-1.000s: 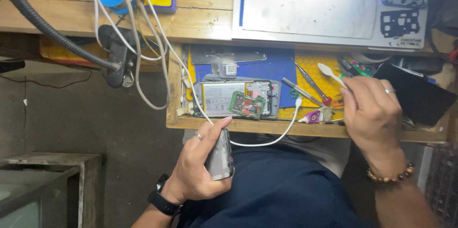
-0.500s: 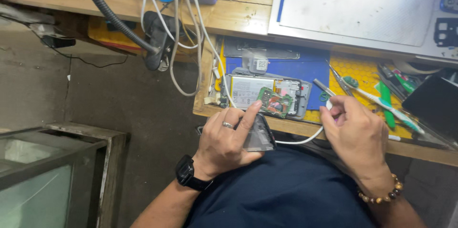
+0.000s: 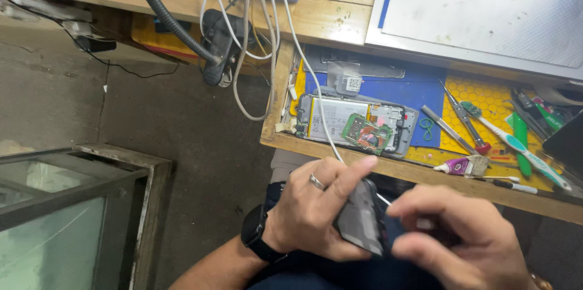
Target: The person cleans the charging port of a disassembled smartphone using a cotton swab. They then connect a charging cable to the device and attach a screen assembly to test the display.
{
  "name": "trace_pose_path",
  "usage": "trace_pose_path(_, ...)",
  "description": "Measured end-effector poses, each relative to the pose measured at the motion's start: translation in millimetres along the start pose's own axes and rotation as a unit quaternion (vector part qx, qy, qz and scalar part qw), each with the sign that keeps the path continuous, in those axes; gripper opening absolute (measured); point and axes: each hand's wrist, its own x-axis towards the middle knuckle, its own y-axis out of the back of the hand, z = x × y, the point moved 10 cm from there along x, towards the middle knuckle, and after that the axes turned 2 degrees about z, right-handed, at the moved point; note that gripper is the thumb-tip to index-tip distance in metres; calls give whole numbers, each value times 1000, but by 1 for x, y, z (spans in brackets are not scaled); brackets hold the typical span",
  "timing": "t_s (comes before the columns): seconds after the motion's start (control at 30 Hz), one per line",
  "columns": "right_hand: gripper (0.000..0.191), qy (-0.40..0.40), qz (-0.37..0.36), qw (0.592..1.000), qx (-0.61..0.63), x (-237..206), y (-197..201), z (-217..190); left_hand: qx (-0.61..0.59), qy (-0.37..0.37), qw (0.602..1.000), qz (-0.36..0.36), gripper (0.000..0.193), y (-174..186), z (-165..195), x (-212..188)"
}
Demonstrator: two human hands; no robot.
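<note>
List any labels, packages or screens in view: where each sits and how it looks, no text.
Sticker label: small white square with a black code pattern, on a grey part above the opened phone.
Tube: small, white and purple, lying at the front edge of the yellow mat.
Phone panel: dark, thin, glossy, held between left hand and right hand; nothing lit.

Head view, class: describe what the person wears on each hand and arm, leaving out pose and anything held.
Left hand: a silver ring on one finger and a black wristwatch on the wrist, forearm bare of any sleeve. Right hand: no ring visible; a beaded bracelet just shows at the frame's edge.
</note>
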Motion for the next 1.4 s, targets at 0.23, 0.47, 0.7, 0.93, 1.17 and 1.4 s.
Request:
trace_pose_path(0.23,38,96,12,965,-244,-34,2,-30,-1,-70,997,34,24,18,41,0)
trace_pose_path(0.47,34,148,39,942,-298,-12,-13,-44,-76,-69,994,25,47,18,41,-17)
trace_pose_path(0.7,32,153,71,943,-288,-14,-11,-74,9,-96,995,24,72,32,53,18)
trace_pose_path(0.93,38,7,87,996,9,35,7,-21,127,89,986,-63,108,4,-10,40)
trace_pose_path(1.17,38,58,67,995,-35,47,13,-36,-17,93,993,-72,105,-5,-37,22)
trace_pose_path(1.4,19,222,104,946,-211,39,-9,-99,-100,124,982,-106,98,-8,-47,5)
